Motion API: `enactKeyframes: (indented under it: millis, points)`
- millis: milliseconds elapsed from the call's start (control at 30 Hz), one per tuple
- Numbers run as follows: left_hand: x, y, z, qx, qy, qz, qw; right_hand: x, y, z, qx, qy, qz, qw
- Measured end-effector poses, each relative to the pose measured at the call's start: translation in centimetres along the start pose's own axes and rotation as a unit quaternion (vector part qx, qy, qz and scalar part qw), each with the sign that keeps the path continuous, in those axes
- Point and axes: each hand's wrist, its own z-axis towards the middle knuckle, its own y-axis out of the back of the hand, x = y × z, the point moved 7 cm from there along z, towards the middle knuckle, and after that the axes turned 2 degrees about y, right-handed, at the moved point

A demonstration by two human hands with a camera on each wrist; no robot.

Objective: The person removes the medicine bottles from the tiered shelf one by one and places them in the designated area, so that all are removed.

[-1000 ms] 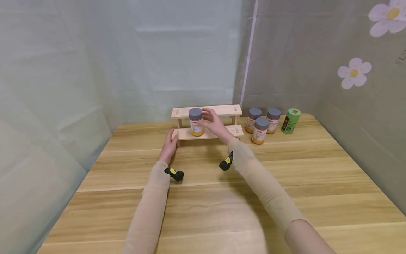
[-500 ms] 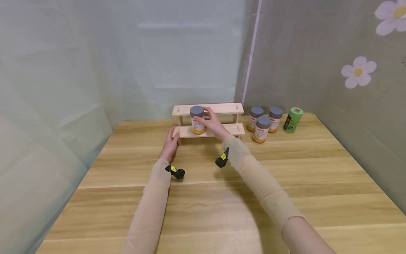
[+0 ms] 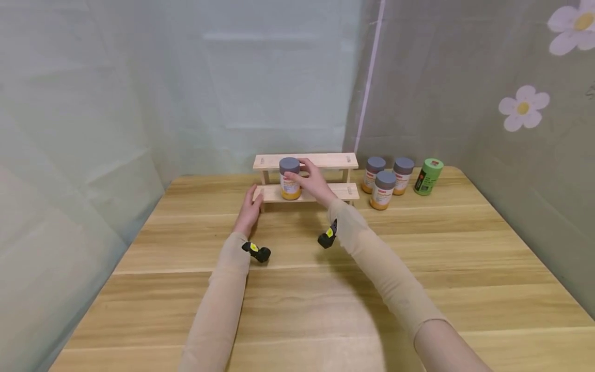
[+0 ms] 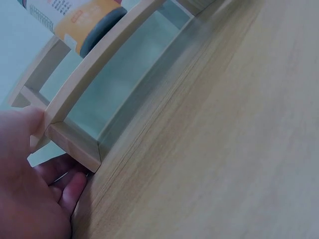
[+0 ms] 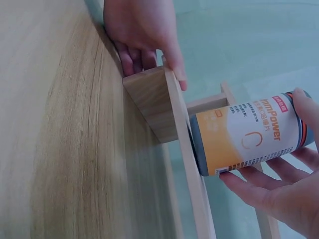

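Note:
A two-tier wooden rack [image 3: 325, 192] stands at the back of the table. On its lower board, towards the left, is a supplement jar [image 3: 290, 187] with a grey lid, white label and orange lower part. My right hand [image 3: 316, 183] holds this jar from the right, its thumb near the lid and its fingers round the side, as the right wrist view shows. My left hand [image 3: 248, 209] grips the rack's left end. In the right wrist view the left thumb [image 5: 175, 62] lies on the lower board, and the other fingers curl by the rack's leg [image 5: 155, 102].
Right of the rack stand a front jar [image 3: 382, 191], a back left jar [image 3: 373, 174] and a back right jar [image 3: 402, 175], all grey-lidded. Beyond them is a green canister [image 3: 428, 176]. Pale curtains [image 3: 283, 77] hang behind the wooden table [image 3: 297, 310].
My right thumb has moved up the jar towards its lid, and the right wrist has shifted slightly left. The left hand still grips the rack's end. The head view has shifted a little.

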Motion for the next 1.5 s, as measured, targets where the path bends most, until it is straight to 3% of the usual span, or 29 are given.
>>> enactKeyframes:
  millis: [733,933,1267,1500]
  points:
    - [-0.2,0.1,0.2,-0.001,0.000,0.016,0.9999,1.0,1.4,-1.7,0.008,0.014,-0.011,1.000]
    - [-0.4,0.1,0.0,-0.003,-0.005,0.015,0.9999,1.3,2.2,-2.5,-0.007,0.014,-0.006,1.000]
    - [-0.3,0.1,-0.2,-0.006,-0.008,0.021,0.9997,1.3,4.5,-4.2,-0.043,0.040,-0.067,0.996]
    - [-0.2,0.1,-0.2,-0.009,-0.009,0.027,0.9996,0.8,5.3,-5.4,-0.049,0.039,-0.058,0.996]
